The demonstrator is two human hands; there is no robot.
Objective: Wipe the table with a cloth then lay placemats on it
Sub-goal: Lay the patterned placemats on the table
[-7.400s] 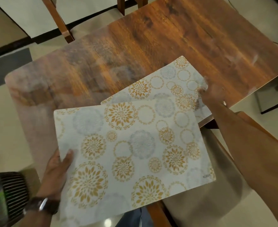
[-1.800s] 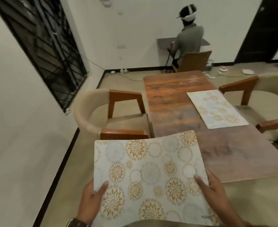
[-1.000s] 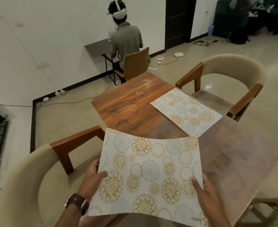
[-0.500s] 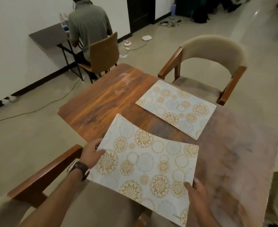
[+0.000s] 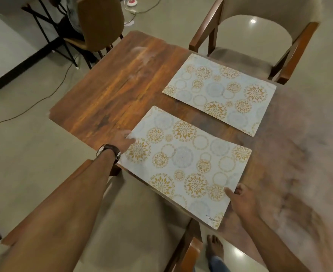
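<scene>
I am setting the near placemat [image 5: 183, 163] down at the near edge of the wooden table [image 5: 110, 91].

Its long axis is running between my hands: my left hand [image 5: 122, 141] is pinching the far-left corner, my right hand [image 5: 242, 201] the near-right edge, thumb on top. The second placemat [image 5: 220, 91] is lying flat beyond.

the scene is seen from one wide-angle camera worn on the head, pointed forward and steeply down. the brown wood-grain counter [image 5: 122, 91] is viewed from above its near edge, close enough that both forearms fill the lower frame. the beige cushioned wooden chair [image 5: 259, 36] at the far side is cut off by the top edge, and the beige tiled floor [image 5: 24, 154] is taken in at left. no second view is given, so nothing is shared.
</scene>
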